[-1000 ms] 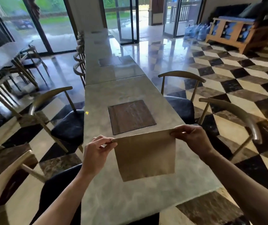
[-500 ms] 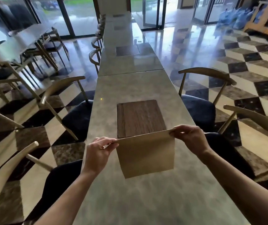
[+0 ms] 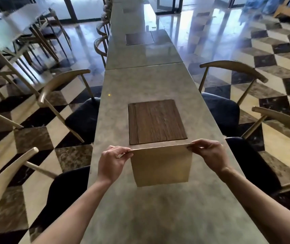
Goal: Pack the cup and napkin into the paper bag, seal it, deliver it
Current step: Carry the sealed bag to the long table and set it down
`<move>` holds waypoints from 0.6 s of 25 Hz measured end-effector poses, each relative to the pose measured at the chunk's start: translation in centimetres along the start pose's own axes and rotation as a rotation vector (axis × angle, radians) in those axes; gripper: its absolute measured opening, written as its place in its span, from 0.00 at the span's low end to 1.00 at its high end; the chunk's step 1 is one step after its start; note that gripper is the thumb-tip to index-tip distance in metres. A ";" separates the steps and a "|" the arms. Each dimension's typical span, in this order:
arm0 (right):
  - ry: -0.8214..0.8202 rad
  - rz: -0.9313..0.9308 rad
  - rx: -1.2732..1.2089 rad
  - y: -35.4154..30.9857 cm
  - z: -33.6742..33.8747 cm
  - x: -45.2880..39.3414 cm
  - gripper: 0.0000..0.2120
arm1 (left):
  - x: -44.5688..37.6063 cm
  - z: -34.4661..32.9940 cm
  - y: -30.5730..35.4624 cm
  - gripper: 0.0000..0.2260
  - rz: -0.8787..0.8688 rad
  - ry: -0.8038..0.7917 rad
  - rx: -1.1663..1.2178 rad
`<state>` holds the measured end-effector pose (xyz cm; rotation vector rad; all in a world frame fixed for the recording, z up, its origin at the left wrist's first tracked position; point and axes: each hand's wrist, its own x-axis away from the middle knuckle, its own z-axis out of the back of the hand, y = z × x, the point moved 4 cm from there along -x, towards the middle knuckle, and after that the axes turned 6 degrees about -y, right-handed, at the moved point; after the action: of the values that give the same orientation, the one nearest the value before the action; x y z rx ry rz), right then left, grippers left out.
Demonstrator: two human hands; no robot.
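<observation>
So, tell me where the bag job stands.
Done, apparently: the paper bag has its top edge closed flat; cup and napkin aren't visible. In hand: left hand and right hand pinch its top corners above the table. Left: setting it down for delivery.

The paper bag (image 3: 161,166) is plain light brown. The table (image 3: 140,85) is grey with cloudy marks. The wood square (image 3: 155,121) is dark brown with stripes. The floor (image 3: 281,55) has black, cream and brown diamonds. The chair seats (image 3: 83,117) are black.
</observation>
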<state>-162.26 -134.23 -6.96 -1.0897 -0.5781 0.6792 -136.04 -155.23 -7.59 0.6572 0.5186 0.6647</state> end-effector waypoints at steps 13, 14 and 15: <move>0.018 -0.058 0.040 2.2 -0.9 -0.7 0.07 | 0.3 -1.9 -1.4 0.07 0.079 -0.051 0.011; 0.018 -0.065 0.059 2.3 -0.8 -0.7 0.06 | 0.3 -2.0 -1.3 0.07 0.086 -0.059 0.023; 0.017 -0.073 0.072 2.4 -0.8 -0.7 0.06 | 0.2 -2.2 -1.3 0.07 0.094 -0.065 0.035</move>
<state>-162.65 -134.50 -9.52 -1.0015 -0.5719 0.6218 -136.76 -155.01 -10.01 0.7378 0.4416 0.7213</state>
